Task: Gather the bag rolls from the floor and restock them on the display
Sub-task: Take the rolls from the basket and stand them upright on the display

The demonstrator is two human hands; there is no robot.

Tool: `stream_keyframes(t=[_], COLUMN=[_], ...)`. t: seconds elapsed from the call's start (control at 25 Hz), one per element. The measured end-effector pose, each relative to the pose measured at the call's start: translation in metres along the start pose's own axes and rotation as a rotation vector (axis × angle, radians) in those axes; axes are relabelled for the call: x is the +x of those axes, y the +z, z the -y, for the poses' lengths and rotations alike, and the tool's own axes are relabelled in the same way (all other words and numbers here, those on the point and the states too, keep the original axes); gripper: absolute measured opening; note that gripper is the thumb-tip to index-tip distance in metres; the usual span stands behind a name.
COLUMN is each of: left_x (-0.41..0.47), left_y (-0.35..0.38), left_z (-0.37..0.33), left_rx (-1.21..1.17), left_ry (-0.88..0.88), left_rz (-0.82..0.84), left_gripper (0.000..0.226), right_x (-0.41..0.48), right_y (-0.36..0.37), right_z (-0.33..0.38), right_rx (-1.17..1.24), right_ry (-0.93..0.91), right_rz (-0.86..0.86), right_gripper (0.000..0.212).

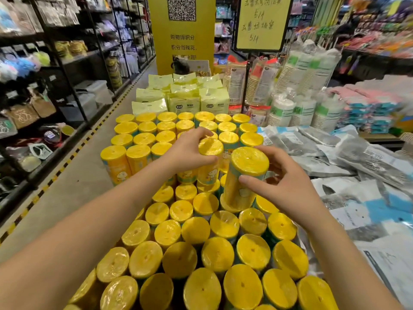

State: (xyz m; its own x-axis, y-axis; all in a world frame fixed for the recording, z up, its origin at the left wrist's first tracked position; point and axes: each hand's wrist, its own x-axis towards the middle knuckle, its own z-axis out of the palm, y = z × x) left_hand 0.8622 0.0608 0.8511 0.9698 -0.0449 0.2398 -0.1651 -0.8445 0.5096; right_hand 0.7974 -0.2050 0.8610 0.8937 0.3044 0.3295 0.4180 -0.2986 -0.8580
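Bag roll (pixel 249 161) in curled right fingers (pixel 273 153), second roll (pixel 211 147) (upright) in left fingers (pixel 196 133)

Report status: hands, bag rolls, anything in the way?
Left hand grips first roll at the raised tier's edge. Right hand holds second roll upright beside it. Nothing in the way; grey packets lie to the right.

Pillar (pixel 161 30): QR code (pixel 181 7); printed "购物得积分", "积分当钱花". Sign (pixel 260 21): two handwritten Chinese lines, unclear, each above a figure starting "5/". Labels on rolls (pixel 245 162), packs (pixel 183 104): too small to read.
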Motion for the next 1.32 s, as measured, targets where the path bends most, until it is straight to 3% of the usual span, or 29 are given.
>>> stream_keyframes(t=[0.56, 0.88, 1.04, 1.08, 1.24, 1.32], left_x=[0.032, 0.019, -0.021, -0.034, -0.05, -0.043], left_y=[0.042, 0.046, 0.042, 0.046, 0.09, 0.108], left_z=[0.032, 0.024, 0.0, -0.009, -0.029, -0.03], left_rx=[0.378, 0.476, -0.001, -0.165, -0.934, -1.132], left_ry=[0.048, 0.034, 0.034, -0.033, -0.439, -0.503], left_rz=[-0.009, -0.025, -0.272, -0.259, 0.12, 0.12], left_gripper=[0.045, 0.055, 0.037, 0.029, 0.024, 0.03], right_x=[0.001, 0.012, 0.042, 0.052, 0.085, 0.093], right_y=[0.003, 0.011, 0.011, 0.013, 0.033, 0.042], right_z=[-0.029, -0.034, -0.032, -0.033, -0.052, -0.066], right_rx=[0.054, -0.026, -0.139, -0.185, -0.416, -0.434], right_ry=[0.063, 0.062, 0.028, 0.013, -0.091, -0.081], right_rz=[-0.025, 0.003, -0.008, -0.011, 0.021, 0.058], right_gripper=[0.07, 0.07, 0.068, 0.071, 0.073, 0.068])
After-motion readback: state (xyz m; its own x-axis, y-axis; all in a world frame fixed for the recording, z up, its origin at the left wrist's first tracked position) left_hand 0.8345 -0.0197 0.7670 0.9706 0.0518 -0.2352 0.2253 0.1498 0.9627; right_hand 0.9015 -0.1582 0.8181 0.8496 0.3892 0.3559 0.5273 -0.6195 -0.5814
